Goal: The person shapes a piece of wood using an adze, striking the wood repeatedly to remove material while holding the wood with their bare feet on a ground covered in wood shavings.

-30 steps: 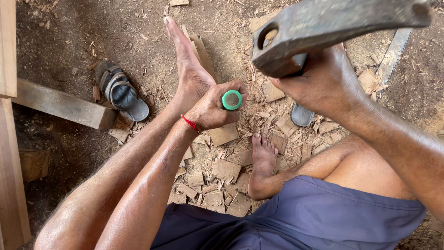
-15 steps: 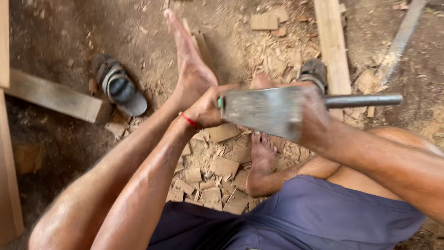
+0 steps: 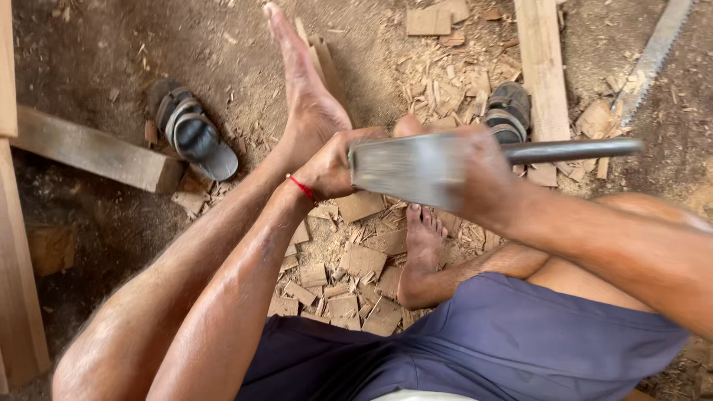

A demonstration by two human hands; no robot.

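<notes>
My left hand (image 3: 330,167) is closed in a fist with a red thread at the wrist, just below my outstretched left foot (image 3: 301,89). One second ago it gripped a green-capped tool handle; that handle is hidden now. My right hand (image 3: 486,182) grips a grey metal hatchet-like tool (image 3: 405,171) close to its head. The blurred flat head sits right against the left fist. Its metal pipe handle (image 3: 579,150) sticks out to the right. My right foot (image 3: 423,245) rests on wood chips below the hands.
Wood chips (image 3: 356,271) litter the dirt floor. A sandal (image 3: 194,139) lies at the left, another sandal (image 3: 509,111) by a pale plank (image 3: 542,67). A saw blade (image 3: 655,48) lies top right. A thick beam (image 3: 96,152) and boards (image 3: 15,282) line the left side.
My right hand swung the metal tool down from the upper right onto the left fist, covering the green cap. The left hand and feet stayed put.
</notes>
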